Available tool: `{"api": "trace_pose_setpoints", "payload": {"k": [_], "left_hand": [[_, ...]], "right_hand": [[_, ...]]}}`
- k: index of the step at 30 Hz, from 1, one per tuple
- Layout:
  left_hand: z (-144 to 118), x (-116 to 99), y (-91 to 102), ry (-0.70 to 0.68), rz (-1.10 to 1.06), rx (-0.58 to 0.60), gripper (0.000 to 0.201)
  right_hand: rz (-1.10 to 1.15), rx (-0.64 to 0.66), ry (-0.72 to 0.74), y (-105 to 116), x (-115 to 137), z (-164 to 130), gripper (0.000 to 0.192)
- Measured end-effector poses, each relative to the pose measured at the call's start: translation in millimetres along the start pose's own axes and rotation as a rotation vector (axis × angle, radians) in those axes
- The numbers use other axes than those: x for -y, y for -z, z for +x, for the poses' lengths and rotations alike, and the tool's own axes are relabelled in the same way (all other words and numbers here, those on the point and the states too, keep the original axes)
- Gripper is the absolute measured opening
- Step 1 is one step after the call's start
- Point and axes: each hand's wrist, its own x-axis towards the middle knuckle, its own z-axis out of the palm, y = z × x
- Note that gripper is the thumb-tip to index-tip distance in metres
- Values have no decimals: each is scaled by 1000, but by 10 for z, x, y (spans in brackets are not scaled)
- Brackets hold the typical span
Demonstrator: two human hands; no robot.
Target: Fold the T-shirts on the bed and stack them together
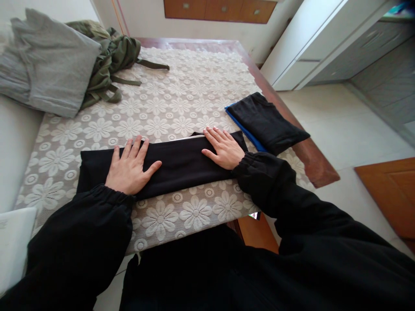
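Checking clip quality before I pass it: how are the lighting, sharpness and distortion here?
Head view: even soft daylight, no glare; left hand and right hand sharp on the black cloth; its folds vanish in the dark; wide-angle lens bends the table edge and cabinets.

The folded cloth under both hands is plain black, and so are the sleeves. The tablecloth is cream lace with a repeating pattern of daisy-like flowers and small rings. The tabletop at its edge is reddish-brown wood. A second folded cloth is black, lying on something bright blue. At the far left corner, one garment is plain grey and another garment beside it olive green.
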Motion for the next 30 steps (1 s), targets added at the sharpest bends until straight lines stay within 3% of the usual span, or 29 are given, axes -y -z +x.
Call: {"api": "trace_pose_setpoints", "payload": {"k": [11, 19, 30], "left_hand": [[81, 144, 50, 65, -14, 31, 99], [172, 256, 56, 71, -31, 75, 95], [178, 284, 45, 68, -77, 27, 89]], "right_hand": [[-19, 28, -12, 23, -22, 22, 82], [-13, 58, -27, 45, -65, 97, 84], [5, 38, -22, 37, -60, 87, 82]]}}
